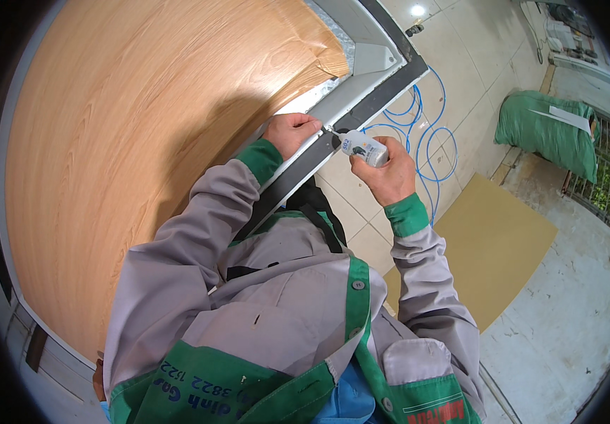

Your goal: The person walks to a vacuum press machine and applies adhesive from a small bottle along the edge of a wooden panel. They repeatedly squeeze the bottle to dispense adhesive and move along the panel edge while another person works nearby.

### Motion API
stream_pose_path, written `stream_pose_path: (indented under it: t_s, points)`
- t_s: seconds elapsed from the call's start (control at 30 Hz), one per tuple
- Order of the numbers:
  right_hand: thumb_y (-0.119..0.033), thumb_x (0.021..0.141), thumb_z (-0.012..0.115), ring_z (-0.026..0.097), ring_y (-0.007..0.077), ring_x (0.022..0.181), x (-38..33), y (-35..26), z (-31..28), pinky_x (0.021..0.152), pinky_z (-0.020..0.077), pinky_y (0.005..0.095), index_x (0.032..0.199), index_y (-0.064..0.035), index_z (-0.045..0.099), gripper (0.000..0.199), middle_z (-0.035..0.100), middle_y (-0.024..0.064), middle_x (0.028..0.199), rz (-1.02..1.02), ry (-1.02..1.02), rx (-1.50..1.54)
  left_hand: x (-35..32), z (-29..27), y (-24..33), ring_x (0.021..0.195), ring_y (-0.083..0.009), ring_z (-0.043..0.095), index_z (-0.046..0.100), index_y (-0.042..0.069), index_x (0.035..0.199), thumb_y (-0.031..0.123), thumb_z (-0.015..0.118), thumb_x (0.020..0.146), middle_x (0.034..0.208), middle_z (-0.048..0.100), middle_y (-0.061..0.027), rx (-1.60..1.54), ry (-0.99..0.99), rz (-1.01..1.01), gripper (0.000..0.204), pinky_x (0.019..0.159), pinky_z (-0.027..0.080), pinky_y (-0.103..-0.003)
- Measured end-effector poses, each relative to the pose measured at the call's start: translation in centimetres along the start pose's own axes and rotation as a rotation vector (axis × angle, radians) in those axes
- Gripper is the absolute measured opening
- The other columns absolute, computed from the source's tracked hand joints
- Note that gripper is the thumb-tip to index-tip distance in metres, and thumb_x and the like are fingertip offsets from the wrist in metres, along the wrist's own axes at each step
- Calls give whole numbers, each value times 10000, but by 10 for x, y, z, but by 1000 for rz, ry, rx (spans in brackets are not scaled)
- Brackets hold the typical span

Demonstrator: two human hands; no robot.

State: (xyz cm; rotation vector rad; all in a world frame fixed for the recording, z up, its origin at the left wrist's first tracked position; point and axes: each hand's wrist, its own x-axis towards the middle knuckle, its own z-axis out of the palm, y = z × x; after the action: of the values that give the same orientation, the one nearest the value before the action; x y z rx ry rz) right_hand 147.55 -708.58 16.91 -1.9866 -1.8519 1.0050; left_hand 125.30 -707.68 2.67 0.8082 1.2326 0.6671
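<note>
My right hand (392, 173) is wrapped round a small white glue bottle (364, 146), tilted so its thin nozzle points left at the frame's edge. The nozzle tip meets or nearly meets the white and dark-grey frame (361, 106). Just left of the tip, my left hand (291, 133) rests at the frame's inner edge with thumb and forefinger pinched together. Whatever lies between those fingertips is too small to make out. Inside the frame lies a large wood-grain sheet (142, 106), its far right corner curled up over a shiny metallic surface (337, 32).
Blue hose (432, 152) lies in loops on the tiled floor to the right. A tan board (492, 244) is flat on the floor nearer me. Farther right stands a green sack (542, 134) with white pieces on it, beside a metal grille (605, 166).
</note>
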Motion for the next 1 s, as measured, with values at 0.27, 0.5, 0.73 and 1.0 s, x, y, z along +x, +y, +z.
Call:
stream_pose_path:
  t_s: [0.27,0.5,0.73,1.0]
  points:
    - [-265,728,821,702,315,845,1,-8,0,754,563,395,1057,34,692,463,704,193,962,-15,25,-17,-1,0,0,849,-105,680,770,9,1128,337,739,959,970,777,-61,4,1,10,370,813,550,-278]
    - [-256,721,815,685,380,861,2,-14,-2,769,552,445,1018,5,703,411,680,202,966,-112,60,-80,0,0,-1,853,-103,680,773,13,1127,351,740,957,969,777,-52,13,3,28,379,819,550,-282]
    - [-253,723,824,705,359,875,3,-22,-2,773,569,418,1062,8,705,444,693,198,997,-158,58,-171,0,0,-3,841,-100,677,771,11,1128,351,745,957,960,775,-51,-15,9,11,381,806,550,-277]
    - [-237,720,827,687,382,850,2,-25,-4,736,559,438,1055,-6,701,427,675,186,966,-244,54,-269,1,0,-2,838,-95,673,770,6,1118,324,743,963,957,771,-48,-22,-1,7,355,798,552,-276]
